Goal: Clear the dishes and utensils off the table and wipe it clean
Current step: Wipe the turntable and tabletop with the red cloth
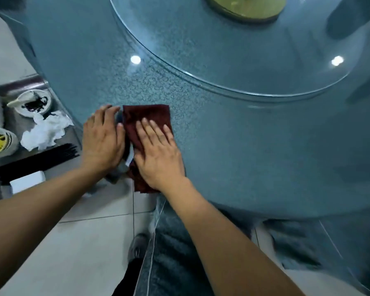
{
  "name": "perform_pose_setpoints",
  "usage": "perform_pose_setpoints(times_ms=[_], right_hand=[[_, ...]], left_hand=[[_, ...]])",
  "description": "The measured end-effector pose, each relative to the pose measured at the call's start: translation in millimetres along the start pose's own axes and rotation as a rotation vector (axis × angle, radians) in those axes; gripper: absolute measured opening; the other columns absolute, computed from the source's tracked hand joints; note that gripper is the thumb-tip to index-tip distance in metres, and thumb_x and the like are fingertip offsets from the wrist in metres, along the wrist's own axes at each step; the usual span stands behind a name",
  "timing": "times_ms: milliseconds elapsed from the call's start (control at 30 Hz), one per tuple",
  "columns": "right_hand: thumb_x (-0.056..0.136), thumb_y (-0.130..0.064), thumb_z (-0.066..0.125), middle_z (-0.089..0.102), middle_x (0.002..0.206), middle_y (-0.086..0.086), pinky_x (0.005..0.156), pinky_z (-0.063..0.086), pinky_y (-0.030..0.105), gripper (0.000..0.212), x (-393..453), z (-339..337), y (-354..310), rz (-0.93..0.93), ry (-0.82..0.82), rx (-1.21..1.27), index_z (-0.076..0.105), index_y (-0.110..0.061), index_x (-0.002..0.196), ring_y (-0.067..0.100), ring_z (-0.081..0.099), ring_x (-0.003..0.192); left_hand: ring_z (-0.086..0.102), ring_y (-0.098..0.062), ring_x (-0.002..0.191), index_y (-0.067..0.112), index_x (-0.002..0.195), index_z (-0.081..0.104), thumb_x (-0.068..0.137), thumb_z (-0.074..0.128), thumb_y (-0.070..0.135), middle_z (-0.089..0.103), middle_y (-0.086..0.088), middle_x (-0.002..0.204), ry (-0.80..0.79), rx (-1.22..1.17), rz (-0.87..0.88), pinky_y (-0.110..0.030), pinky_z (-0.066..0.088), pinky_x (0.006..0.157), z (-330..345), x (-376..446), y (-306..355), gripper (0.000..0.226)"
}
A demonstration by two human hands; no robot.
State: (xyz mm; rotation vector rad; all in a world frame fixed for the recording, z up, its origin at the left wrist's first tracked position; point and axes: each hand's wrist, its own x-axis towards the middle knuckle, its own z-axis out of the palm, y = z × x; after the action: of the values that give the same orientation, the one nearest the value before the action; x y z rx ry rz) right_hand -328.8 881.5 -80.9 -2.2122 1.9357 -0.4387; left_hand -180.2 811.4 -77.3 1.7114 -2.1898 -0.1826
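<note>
The right hand (158,154) lies flat with straight fingers on the dark red cloth (146,118), pressing it down so it can rub the counter (222,146). The left hand (102,142) rests flat just beside the cloth, holding nothing. The cloth is at the counter's near edge. Dirty bowls (33,102) and black chopsticks (39,160) sit off the counter on a cart (15,84) by its left edge.

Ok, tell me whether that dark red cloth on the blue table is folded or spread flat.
Folded, apparently: the dark red cloth lies as a narrow strip under the flat right hand, near end hanging past the blue table's edge.
</note>
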Motion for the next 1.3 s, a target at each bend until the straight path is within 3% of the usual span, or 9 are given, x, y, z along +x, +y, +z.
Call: perform_pose_setpoints(times_ms=[100,300,433,633,767,933,1067,1200,1300], right_hand=[[0.096,-0.040,0.038,0.031,0.162,0.000,0.125,0.014,0.041,0.064,-18,-19,44,0.055,-0.020,-0.009,0.033,-0.017,0.156,0.015,0.025,0.151],[0.096,-0.045,0.026,0.025,0.164,0.008,0.124,0.012,0.049,0.070,-95,-70,185,0.646,0.129,-0.129,0.026,-0.011,0.157,0.024,0.021,0.152],[0.095,-0.044,0.026,0.018,0.166,0.009,0.125,0.006,0.048,0.073,-90,-66,170,0.848,0.169,-0.142,0.020,-0.008,0.158,0.023,0.013,0.154],[0.095,-0.044,0.035,0.018,0.166,0.006,0.125,0.006,0.044,0.074,-39,-5,-3,0.391,0.067,-0.086,0.019,-0.011,0.159,0.019,0.013,0.154],[0.096,-0.041,0.039,0.026,0.164,0.002,0.125,0.011,0.042,0.067,-30,-1,-15,0.139,-0.013,-0.017,0.029,-0.015,0.157,0.015,0.019,0.152],[0.096,-0.049,0.023,0.023,0.165,0.002,0.125,0.007,0.041,0.071,-36,-32,85,0.418,0.024,-0.074,0.025,-0.015,0.158,0.017,0.017,0.153],[0.093,-0.053,0.020,0.023,0.165,0.008,0.125,0.007,0.044,0.077,-27,-48,147,0.601,0.078,-0.123,0.025,-0.012,0.158,0.024,0.019,0.153],[0.089,-0.050,0.022,0.019,0.165,0.013,0.124,0.002,0.047,0.081,29,-38,139,0.838,0.121,-0.148,0.021,-0.007,0.158,0.025,0.014,0.154],[0.091,-0.051,0.019,0.024,0.163,0.017,0.124,0.004,0.048,0.080,91,-15,79,0.711,0.088,-0.155,0.026,-0.005,0.156,0.027,0.016,0.153]], left_hand=[[0.048,-0.042,0.123,0.010,0.139,0.048,0.098,0.038,0.032,0.047,-0.019,0.144,-0.001,0.028,0.016,-0.052,0.037,0.104,4,5,-8,0.048],[0.045,-0.039,0.129,0.014,0.141,0.047,0.100,0.032,0.035,0.044,-0.017,0.147,0.005,0.010,0.000,-0.051,0.034,0.108,6,4,-7,0.048],[0.040,-0.038,0.131,0.013,0.142,0.044,0.102,0.026,0.039,0.041,-0.017,0.147,-0.015,0.030,-0.021,-0.051,0.031,0.111,8,3,-3,0.051],[0.039,-0.041,0.136,0.011,0.147,0.043,0.102,0.022,0.044,0.039,-0.019,0.152,-0.127,0.053,-0.045,-0.053,0.030,0.115,4,3,-2,0.059],[0.039,-0.042,0.139,0.010,0.151,0.039,0.102,0.025,0.044,0.038,-0.020,0.155,-0.208,0.108,0.052,-0.054,0.032,0.116,-4,3,-16,0.061],[0.032,-0.042,0.145,0.024,0.154,0.038,0.099,0.029,0.052,0.033,-0.019,0.159,-0.171,0.231,0.065,-0.052,0.018,0.123,-14,3,-30,0.062],[0.033,-0.039,0.144,0.019,0.153,0.040,0.097,0.030,0.051,0.038,-0.018,0.156,-0.144,0.130,0.012,-0.052,0.017,0.124,-15,8,-52,0.065],[0.046,-0.034,0.124,0.019,0.132,0.058,0.098,0.038,0.041,0.053,-0.012,0.133,-0.038,0.108,0.178,-0.054,0.029,0.115,-26,39,-85,0.045],[0.046,-0.037,0.122,0.014,0.127,0.056,0.098,0.039,0.037,0.052,-0.014,0.133,-0.027,0.071,0.150,-0.052,0.034,0.109,-29,88,-115,0.040]])
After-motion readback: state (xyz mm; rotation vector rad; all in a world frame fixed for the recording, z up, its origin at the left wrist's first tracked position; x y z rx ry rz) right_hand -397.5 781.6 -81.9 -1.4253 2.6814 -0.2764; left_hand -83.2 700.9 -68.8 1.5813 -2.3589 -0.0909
